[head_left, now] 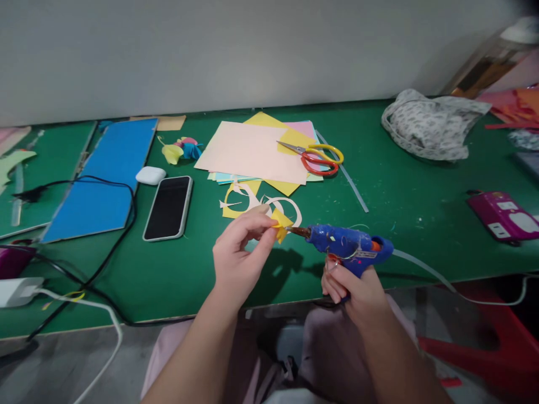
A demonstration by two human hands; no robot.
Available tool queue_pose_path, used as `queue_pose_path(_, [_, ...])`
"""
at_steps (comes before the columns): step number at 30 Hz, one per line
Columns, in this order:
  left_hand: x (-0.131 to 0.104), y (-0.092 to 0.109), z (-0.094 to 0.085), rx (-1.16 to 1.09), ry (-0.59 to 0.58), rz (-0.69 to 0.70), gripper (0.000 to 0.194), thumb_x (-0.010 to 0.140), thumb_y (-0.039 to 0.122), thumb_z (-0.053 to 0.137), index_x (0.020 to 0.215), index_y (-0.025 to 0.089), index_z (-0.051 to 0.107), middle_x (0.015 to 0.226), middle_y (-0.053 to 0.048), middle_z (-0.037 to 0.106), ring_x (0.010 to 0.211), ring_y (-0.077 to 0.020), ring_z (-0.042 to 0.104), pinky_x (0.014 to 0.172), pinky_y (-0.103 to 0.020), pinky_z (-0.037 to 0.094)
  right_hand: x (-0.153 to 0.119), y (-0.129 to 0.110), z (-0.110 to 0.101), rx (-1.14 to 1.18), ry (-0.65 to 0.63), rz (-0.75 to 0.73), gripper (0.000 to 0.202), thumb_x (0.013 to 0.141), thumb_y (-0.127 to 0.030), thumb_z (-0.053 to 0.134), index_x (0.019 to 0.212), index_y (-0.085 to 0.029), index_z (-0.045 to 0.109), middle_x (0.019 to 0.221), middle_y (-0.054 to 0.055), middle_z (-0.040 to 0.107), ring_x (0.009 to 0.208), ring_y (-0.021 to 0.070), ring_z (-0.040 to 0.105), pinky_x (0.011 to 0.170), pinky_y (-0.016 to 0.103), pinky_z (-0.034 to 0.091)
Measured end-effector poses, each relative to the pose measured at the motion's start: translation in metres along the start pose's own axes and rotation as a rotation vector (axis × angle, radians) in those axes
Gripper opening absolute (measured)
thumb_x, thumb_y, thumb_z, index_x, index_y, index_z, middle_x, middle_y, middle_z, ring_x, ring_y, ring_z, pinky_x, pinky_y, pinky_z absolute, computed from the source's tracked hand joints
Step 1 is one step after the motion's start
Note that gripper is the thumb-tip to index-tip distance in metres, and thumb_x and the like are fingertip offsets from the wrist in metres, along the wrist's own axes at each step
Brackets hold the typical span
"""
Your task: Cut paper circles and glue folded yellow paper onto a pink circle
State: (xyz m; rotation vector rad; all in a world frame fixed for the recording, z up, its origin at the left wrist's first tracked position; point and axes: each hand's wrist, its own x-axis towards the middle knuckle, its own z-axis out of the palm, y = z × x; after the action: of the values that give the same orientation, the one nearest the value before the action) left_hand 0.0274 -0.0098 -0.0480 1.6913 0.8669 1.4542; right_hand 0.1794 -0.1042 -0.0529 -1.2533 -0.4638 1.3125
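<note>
My left hand [240, 249] pinches a small folded piece of yellow paper [281, 221] between thumb and fingertips, above the green table. Wrapped round the handle of a blue hot glue gun [345, 244] is my right hand [351, 283]. The gun's nozzle points left, and its tip is at the yellow paper; whether they touch I cannot tell. A clear glue stick [421, 269] trails from the gun's back end. Behind my left hand lie curled paper offcuts [248, 196] in pink and yellow.
Scissors [322, 160] lie on stacked coloured paper [248, 148]. To the left are a phone [168, 207], a white earbud case [150, 175], small paper flowers [179, 150], a blue board [105, 179] and cables [113, 258]. A patterned cloth pouch [429, 126] and a purple power socket [503, 216] sit right.
</note>
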Motion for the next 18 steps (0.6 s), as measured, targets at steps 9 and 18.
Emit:
queue_pose_path(9, [0.0000,0.0013,-0.0001,-0.007,0.010,-0.011,0.015,0.077,0.009,0.065,0.086,0.020,0.068,0.090,-0.005,0.069,0.085,-0.0151,0.065,0.063,-0.020,0.055,-0.0002,-0.0013,0.0015,0.008,0.006,-0.017,0.033,0.068,-0.030,0.069,0.050,-0.019,0.044,0.033,-0.010,0.034,0.031,0.0051,0.035,0.043,0.023,0.040])
queue_pose_path(18, [-0.0010,0.0010,-0.0004,-0.019,0.014,-0.045,0.012,0.078,0.012,0.065,0.086,0.020,0.068,0.090,-0.005,0.068,0.085,-0.0161,0.067,0.061,-0.021,0.055,0.0008,-0.0008,0.0002,-0.007,0.013,-0.002,0.030,0.067,-0.032,0.070,0.053,-0.018,0.048,0.033,-0.010,0.036,0.031,0.0054,0.036,0.043,0.022,0.040])
